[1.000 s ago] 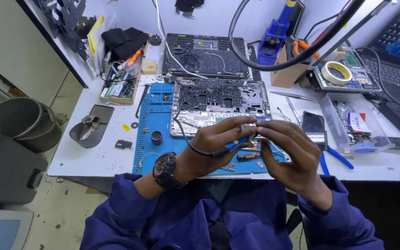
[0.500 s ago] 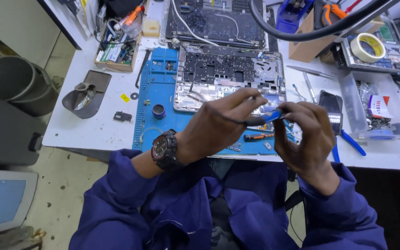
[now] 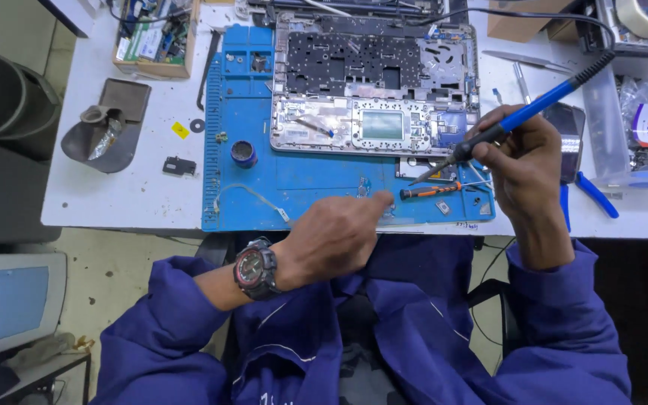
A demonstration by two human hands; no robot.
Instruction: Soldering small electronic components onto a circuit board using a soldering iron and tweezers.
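While the right hand [image 3: 523,161] pinches the soldering iron [image 3: 523,116], the left hand [image 3: 335,240], fingers curled, should steady itself on the blue mat [image 3: 309,187].

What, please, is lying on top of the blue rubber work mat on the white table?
On the blue rubber work mat lie the opened silver laptop chassis, a small round blue tin and an orange-handled screwdriver. The left hand covers part of its front edge.

Electronics repair workshop: blue work mat [image 3: 301,180], opened laptop chassis [image 3: 373,82], soldering iron [image 3: 523,116].

one soldering iron [image 3: 534,109], one orange screwdriver [image 3: 433,190], one laptop chassis [image 3: 375,82]
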